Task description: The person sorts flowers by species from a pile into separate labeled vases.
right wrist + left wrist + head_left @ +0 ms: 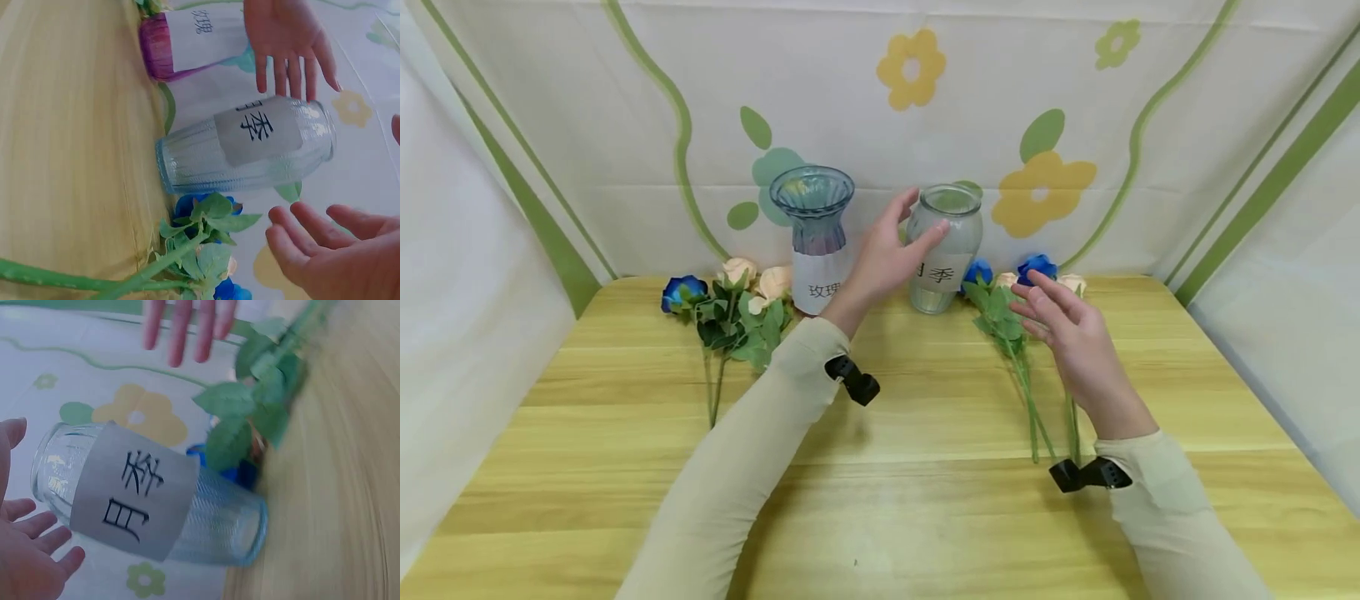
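Note:
A clear glass vase with a white paper label stands upright near the back of the table. My left hand is at its upper left side, thumb and fingers apart; whether the fingertips touch the glass I cannot tell. In the right wrist view the same vase lies between my two hands. My right hand is held up over the right-hand flowers, fingers extended and holding nothing. Under and behind it lie artificial blue roses and pale peach ones on green stems.
A blue-and-purple flared vase, also labelled, stands to the left, partly hidden by my left wrist. Beside it lie more artificial flowers, including a blue rose and peach roses. A white cloth with a floral print hangs behind the wooden table.

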{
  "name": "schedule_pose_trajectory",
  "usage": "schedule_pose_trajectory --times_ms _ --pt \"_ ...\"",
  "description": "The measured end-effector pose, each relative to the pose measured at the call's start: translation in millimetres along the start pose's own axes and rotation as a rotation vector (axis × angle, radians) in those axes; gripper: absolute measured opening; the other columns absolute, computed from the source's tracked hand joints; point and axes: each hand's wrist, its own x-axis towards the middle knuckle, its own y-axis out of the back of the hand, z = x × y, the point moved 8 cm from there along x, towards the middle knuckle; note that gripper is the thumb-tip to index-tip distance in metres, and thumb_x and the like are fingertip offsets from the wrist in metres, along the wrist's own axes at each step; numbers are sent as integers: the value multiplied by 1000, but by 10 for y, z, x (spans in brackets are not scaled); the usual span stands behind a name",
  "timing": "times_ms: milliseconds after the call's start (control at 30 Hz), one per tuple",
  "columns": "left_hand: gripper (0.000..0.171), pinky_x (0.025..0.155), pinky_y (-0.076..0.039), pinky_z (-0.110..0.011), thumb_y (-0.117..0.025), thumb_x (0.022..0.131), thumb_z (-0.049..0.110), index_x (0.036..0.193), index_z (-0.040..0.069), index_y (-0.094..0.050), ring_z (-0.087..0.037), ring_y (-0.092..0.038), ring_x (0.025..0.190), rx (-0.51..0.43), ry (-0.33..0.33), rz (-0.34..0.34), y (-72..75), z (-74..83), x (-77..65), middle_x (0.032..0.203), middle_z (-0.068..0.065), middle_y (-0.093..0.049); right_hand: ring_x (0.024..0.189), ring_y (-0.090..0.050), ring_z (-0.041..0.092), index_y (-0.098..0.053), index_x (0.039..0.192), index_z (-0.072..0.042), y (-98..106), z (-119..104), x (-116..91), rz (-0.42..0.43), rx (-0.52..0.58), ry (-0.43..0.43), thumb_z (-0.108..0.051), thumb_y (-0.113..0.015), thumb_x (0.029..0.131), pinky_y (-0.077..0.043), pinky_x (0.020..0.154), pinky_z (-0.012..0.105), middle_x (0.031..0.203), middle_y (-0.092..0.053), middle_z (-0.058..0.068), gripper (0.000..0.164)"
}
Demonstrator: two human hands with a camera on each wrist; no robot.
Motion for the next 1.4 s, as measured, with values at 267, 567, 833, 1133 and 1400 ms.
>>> schedule_pose_trajectory --times_ms 267,567,833,1133,1400 --pt "82 134 -25 -43 -64 102 57 169 31 -26 -18 -28 163 -39 81 26 -115 -54 189 176 5 -30 119 -73 17 -57 144 -9 359 -11 25 48 389 19 -22 -59 110 -58 101 25 131 -75 4 36" --pt "75 134 -23 -51 -61 103 58 168 39 -27 -21 -26 165 -60 80 29 -192 -79 254 176 6 -29 107 -79 25 -71 129 -2 767 15 2 93 552 27 -11 -57 109 -63 91 30 120 -80 14 26" --pt "73 133 -22 -57 -61 104 56 167 41 -27 -22 -26 164 -97 61 16 -260 -63 279 176 9 -28 101 -81 25 -73 124 -1 923 83 -4 136 556 25 -9 -57 109 -64 88 31 114 -81 14 23" --pt "68 132 -20 -61 -61 105 54 165 40 -32 -23 -29 163 -136 34 45 -298 -88 293 174 9 -33 96 -82 24 -75 117 -1 1106 215 -13 206 579 -35 -6 -61 107 -65 83 31 108 -82 14 18" --pt "66 132 -4 -65 -57 106 51 165 36 -32 -22 -26 164 -138 1 70 -312 -68 312 174 8 -32 90 -82 18 -79 109 -7 1289 413 -29 245 474 -135 -1 -67 102 -65 81 29 102 -83 7 15"
